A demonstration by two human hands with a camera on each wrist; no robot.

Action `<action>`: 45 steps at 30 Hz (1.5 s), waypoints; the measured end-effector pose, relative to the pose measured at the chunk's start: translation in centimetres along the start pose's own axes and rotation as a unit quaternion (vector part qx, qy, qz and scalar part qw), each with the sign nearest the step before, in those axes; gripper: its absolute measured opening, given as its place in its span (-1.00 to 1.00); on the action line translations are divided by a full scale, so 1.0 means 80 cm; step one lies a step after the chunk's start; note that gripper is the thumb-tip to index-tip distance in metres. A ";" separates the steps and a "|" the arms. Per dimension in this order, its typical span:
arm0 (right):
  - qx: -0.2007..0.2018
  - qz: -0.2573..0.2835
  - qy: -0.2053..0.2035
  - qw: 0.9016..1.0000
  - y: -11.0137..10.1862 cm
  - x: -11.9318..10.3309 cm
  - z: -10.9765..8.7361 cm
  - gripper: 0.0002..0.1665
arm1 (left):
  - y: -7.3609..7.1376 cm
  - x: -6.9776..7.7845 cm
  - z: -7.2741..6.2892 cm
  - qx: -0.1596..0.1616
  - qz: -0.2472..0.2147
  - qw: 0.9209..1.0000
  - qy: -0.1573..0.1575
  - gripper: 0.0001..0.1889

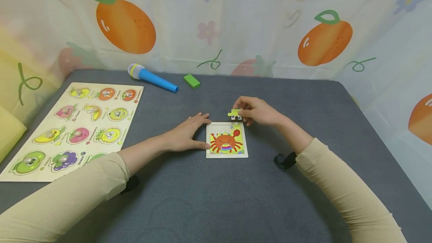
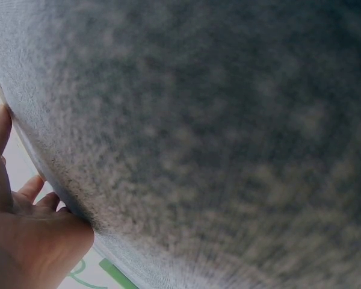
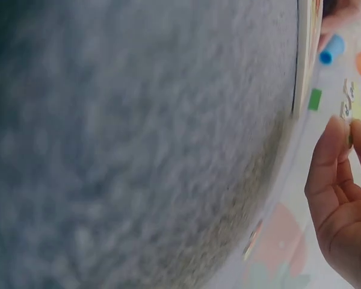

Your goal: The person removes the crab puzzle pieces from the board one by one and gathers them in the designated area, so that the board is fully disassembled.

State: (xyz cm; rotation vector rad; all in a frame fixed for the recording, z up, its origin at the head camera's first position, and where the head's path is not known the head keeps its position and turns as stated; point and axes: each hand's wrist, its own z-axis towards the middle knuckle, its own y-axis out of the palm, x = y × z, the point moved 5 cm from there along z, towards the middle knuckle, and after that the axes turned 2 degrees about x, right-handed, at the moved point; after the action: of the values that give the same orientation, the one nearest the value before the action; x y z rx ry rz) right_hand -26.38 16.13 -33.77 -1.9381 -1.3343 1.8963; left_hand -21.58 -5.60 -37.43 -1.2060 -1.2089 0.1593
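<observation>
A small square crab puzzle (image 1: 227, 156) with a pale frame lies flat on the table. Its picture shows a red-orange crab, with a pale strip along the top of the inner area. My left hand (image 1: 185, 134) rests at the frame's left side, fingers extended, thumb and fingertips touching its edge. Above the frame's top right corner, my right hand (image 1: 258, 111) pinches a yellow-green puzzle piece (image 1: 235, 114) with printed eyes between thumb and fingers. In the right wrist view, that hand (image 3: 343, 205) grips the puzzle piece (image 3: 347, 108) edge-on.
A fruit peg board (image 1: 78, 119) covers the table's left side. A blue toy microphone (image 1: 156, 79) and a green block (image 1: 192, 81) lie towards the back. Another thin piece (image 3: 252, 241) shows on the table in the right wrist view. A printed curtain hangs behind.
</observation>
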 end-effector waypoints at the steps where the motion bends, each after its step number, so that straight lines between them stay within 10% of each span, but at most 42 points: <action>1: 0.003 0.007 0.006 1.000 -0.003 0.002 -0.001 -0.75 | 0.000 0.000 0.000 -0.001 -0.001 1.000 0.000 -0.16; 45: 0.108 0.011 0.108 0.988 -0.107 0.087 -0.026 -0.61 | -0.001 0.003 -0.005 0.002 -0.002 1.000 0.007 -0.19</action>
State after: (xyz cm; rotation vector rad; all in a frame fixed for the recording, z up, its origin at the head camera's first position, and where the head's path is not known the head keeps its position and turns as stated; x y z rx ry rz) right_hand -30.00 26.71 -33.21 -1.9863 -1.0065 1.6998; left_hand -21.19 -5.71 -37.18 -1.1995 -1.1988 0.1508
